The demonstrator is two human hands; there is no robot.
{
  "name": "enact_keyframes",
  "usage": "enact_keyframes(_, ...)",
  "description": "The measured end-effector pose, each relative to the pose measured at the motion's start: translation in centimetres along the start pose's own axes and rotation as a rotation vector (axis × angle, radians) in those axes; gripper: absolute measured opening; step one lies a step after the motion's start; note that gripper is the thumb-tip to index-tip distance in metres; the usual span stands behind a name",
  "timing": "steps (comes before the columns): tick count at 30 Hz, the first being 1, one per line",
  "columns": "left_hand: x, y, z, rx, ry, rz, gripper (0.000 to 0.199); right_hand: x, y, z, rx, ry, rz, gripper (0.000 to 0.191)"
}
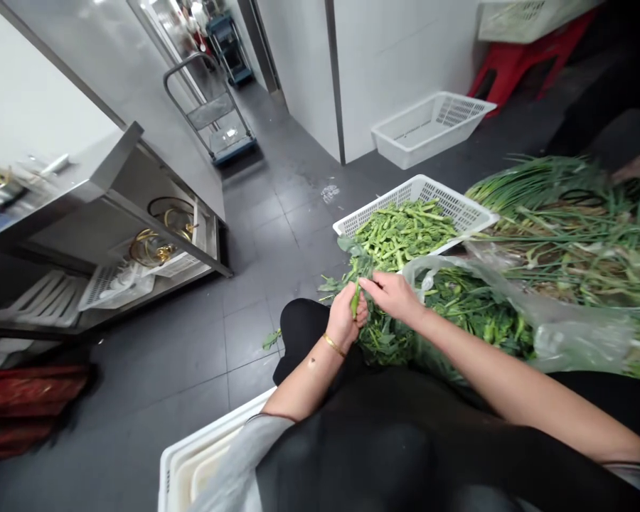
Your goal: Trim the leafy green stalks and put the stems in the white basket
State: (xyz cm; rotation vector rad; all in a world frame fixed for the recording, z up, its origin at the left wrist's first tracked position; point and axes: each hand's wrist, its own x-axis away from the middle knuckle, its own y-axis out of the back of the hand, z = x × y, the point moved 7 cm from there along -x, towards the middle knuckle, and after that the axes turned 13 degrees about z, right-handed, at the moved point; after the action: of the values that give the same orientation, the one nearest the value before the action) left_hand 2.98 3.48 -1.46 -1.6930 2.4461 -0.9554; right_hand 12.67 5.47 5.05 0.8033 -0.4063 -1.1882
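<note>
My left hand (pixel 344 316) is closed round a leafy green stalk (pixel 355 299), its thick cut-looking end pointing down and leaves at the top. The fingers of my right hand (pixel 397 295) pinch at the upper part of that same stalk, close beside my left thumb. Just beyond both hands stands a white slotted basket (pixel 480 219) holding a heap of trimmed green stems (pixel 405 231). Below and right of my hands, a clear plastic bag (pixel 565 334) lies open around more leafy greens (pixel 474 313).
Spring onions (pixel 560 220) are piled at the right, near another person's hand (pixel 637 167). A second white basket (pixel 432 131) sits by the wall beside a red stool (pixel 528 60). At left are a steel shelf unit (pixel 112 185) and a trolley (pixel 218 121). A stray leaf (pixel 271 338) lies on the floor.
</note>
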Motion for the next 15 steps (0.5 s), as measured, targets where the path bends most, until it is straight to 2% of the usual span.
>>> enact_keyframes(2,-0.1,-0.1,-0.4,0.142,-0.017,-0.019,0.047,2.2,-1.1,2.7,0.132,0.194,-0.023,0.037)
enact_keyframes(4,-0.1,0.4,-1.2,0.201,-0.068,-0.07,0.046,4.3,-2.6,4.4,0.152,0.346,0.079,0.034)
enact_keyframes(5,-0.1,0.7,-1.6,0.209,-0.106,-0.09,0.045,4.7,-3.1,4.3,0.128,0.346,0.136,0.033)
enact_keyframes(6,0.0,1.0,-1.9,0.199,-0.142,-0.098,0.043,4.6,-3.1,3.6,0.096,0.286,0.177,0.033)
enact_keyframes(9,0.5,0.9,-2.1,0.073,-0.215,-0.049,0.037,2.4,-2.7,-0.4,-0.083,-0.061,0.288,0.038)
enact_keyframes(10,0.6,0.6,-1.8,0.031,-0.215,-0.02,0.035,1.6,-2.5,-1.1,-0.12,-0.121,0.318,0.041)
enact_keyframes(12,0.5,0.3,-1.2,0.019,-0.19,0.015,0.036,0.5,-2.4,-1.1,-0.106,-0.108,0.326,0.046)
enact_keyframes(15,-0.2,1.2,-0.6,0.148,-0.132,-0.071,0.043,1.7,-3.1,1.2,-0.012,0.038,0.284,0.038)
